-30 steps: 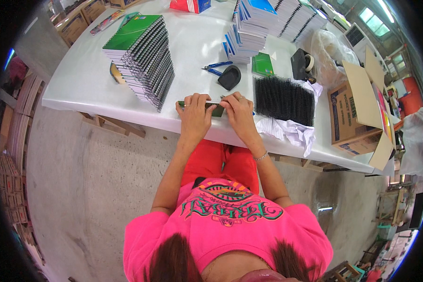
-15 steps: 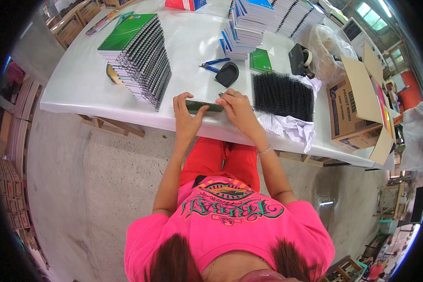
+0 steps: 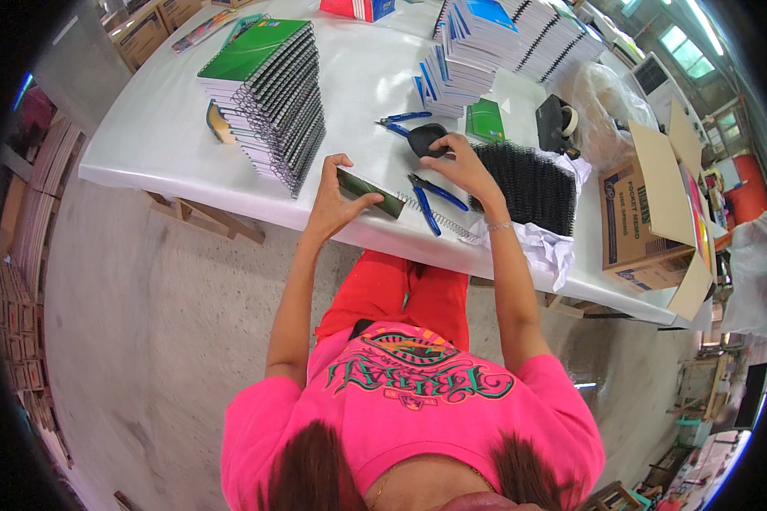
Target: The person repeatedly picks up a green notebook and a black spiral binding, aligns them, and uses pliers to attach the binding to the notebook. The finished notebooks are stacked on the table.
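My left hand (image 3: 337, 200) grips a small notebook (image 3: 375, 194) with a dark green cover, held low at the table's front edge. From the notebook's right end a thin spiral coil (image 3: 456, 228) trails rightward across the tabletop; whether it is threaded in is too small to tell. My right hand (image 3: 467, 170) reaches over a shallow black dish (image 3: 423, 140), its bent fingertips at the dish's right rim, thumb and forefinger apart. Below that hand lie blue-handled cutters (image 3: 439, 200), jaws toward the notebook. A second blue-handled tool (image 3: 403, 119) rests beside the dish.
A tall stack of green spiral notebooks (image 3: 268, 102) stands left. Black coils (image 3: 524, 183) lie on crumpled paper at right. Farther back are blue-covered notebooks (image 3: 460, 64), a green notebook (image 3: 484, 120) and a tape dispenser (image 3: 556, 119). An open carton (image 3: 648, 213) stands right.
My right hand has left the notebook's end and moved up and right to the dish. The cutters and trailing coil now show on the table. The notebook has tilted, its right end lower.
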The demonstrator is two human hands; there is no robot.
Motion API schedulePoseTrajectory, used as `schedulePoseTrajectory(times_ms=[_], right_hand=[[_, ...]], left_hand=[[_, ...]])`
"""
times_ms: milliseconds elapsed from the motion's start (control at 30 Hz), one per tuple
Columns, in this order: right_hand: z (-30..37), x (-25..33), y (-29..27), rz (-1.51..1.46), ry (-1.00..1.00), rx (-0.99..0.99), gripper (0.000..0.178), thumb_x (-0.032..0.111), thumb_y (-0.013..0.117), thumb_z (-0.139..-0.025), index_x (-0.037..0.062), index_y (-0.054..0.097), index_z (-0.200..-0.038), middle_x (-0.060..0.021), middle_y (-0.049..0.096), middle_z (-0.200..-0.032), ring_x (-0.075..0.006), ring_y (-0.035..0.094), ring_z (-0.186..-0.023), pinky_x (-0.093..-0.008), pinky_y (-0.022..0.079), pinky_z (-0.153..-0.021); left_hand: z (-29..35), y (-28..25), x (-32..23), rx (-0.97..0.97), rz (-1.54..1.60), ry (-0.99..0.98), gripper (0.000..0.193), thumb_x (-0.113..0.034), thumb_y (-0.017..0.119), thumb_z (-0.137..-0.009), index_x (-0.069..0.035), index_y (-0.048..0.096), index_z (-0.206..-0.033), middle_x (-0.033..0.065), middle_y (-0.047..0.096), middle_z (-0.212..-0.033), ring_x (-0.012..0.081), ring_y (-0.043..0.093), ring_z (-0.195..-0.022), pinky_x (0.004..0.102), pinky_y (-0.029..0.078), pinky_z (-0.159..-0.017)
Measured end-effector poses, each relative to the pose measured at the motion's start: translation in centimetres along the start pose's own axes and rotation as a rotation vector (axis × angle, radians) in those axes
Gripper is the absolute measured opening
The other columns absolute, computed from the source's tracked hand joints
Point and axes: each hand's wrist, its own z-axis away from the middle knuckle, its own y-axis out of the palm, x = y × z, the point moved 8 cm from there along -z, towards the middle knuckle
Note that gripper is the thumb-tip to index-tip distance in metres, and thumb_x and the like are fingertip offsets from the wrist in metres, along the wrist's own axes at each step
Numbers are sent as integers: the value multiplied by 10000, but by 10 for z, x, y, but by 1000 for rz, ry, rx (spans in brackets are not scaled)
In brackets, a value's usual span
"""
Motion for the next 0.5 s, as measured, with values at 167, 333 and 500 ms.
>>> schedulePoseTrajectory(times_ms=[167,333,500], right_hand=[[39,32,14,-818,6,239,282,262,607,-976,14,571,-1104,-138,493,-1374,-172,571,-1090,-322,460,-986],[63,21,29,-717,147,432,332,311,653,-938,-3,608,-1037,-85,598,-1117,-135,565,-957,-295,479,-911],[52,-2,-10,-29,145,29,337,294,744,-861,3,618,-973,-115,598,-1174,-129,572,-884,-250,487,-844]], left_hand=[[-1,2,-1,-38,10,47,807,-348,916,-612,-69,395,-1161,84,447,-1072,231,463,-979,332,404,-892],[-1,3,7,-26,66,16,800,-343,917,-612,-76,392,-1154,82,445,-1066,227,461,-970,326,407,-880],[-2,5,6,-22,82,-2,798,-344,922,-607,-82,392,-1143,79,447,-1067,217,459,-965,324,411,-871]])
